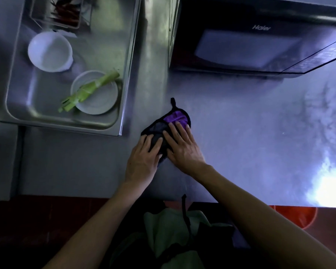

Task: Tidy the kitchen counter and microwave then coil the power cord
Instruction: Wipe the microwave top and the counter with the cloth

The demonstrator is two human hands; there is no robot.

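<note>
Head view shows both your hands lying flat on a small black-edged purple and grey cloth (171, 126) spread on the stainless steel counter (250, 133). Your left hand (144, 158) presses the grey end at about 7 o'clock of the cloth, fingers straight and together. Your right hand (181, 144) lies just beside it at 5 o'clock, fingers extended over the purple part, fingertips reaching its far edge. Neither hand curls round anything. A short black loop sticks out of the cloth at 12 o'clock.

At 1 o'clock from the cloth stands a black microwave oven (250, 47) with its door shut. At 10 o'clock sits a steel tray (124, 78) holding a white round bowl (49, 51), a white plate (97, 98) with a pale green stalk (87, 89) across it, and a small container of red chillies (66, 10). An orange bucket (299, 216) shows below the counter edge at 4 o'clock.
</note>
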